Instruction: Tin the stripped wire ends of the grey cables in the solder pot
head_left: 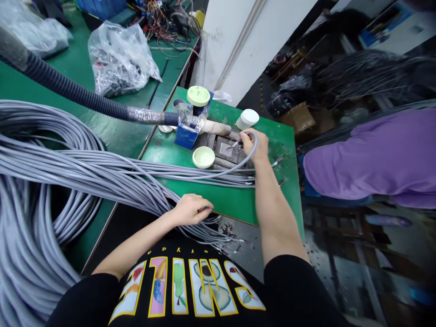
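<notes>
While the right hand (257, 146) is pinching a grey cable (242, 164) close to its end, the bare wires (230, 148) are poking out leftward over the pale square on a grimy metal unit (235, 159); can't tell if they're touching it. The left hand (193, 210) is hanging out at the near edge, half curled by the cable bundle (112, 170), and I honestly can't tell if it's gripping any. A pale green dish (203, 156) is sitting just left of the unit, a white jar (248, 119) is standing on the far side, and a ribbed hose (78, 97) is coming in from the far left.
</notes>
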Demonstrator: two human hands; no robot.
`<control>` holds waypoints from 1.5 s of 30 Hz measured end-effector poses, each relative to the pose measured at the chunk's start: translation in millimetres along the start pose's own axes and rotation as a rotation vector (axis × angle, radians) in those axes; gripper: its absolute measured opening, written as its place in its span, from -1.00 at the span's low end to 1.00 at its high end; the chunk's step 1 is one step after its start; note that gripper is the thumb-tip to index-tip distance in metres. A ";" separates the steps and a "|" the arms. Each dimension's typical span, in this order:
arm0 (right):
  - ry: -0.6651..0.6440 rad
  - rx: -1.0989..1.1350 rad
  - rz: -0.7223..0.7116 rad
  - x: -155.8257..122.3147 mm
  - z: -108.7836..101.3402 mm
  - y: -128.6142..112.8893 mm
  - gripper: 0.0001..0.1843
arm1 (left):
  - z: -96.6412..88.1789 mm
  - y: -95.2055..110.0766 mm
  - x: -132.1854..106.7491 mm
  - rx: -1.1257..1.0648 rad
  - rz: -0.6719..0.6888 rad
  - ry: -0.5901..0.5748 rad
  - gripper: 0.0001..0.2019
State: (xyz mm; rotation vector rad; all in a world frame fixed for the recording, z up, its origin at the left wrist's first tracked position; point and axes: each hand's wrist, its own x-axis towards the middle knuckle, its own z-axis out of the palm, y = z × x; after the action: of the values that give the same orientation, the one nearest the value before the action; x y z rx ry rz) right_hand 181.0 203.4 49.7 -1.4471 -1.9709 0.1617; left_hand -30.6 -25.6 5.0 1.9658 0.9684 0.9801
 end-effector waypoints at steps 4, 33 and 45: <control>-0.023 -0.019 0.011 2.2 4.6 0.0 -0.81 | 0.6 -0.8 1.5 -0.059 -0.034 0.004 -0.82; -0.236 0.212 -0.844 -208.5 -91.9 -122.3 -0.71 | -13.8 59.2 0.0 -0.827 -0.417 0.089 -0.44; -0.247 0.508 -0.703 -225.9 -78.0 -112.5 -0.60 | -8.4 66.1 0.5 -0.755 -0.417 0.081 -0.44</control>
State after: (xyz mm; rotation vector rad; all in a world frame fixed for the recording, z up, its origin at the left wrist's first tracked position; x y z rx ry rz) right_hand 171.0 -60.3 61.9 -0.3909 -2.2942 0.4936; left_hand -17.9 -53.0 64.3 1.0583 0.8352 0.9908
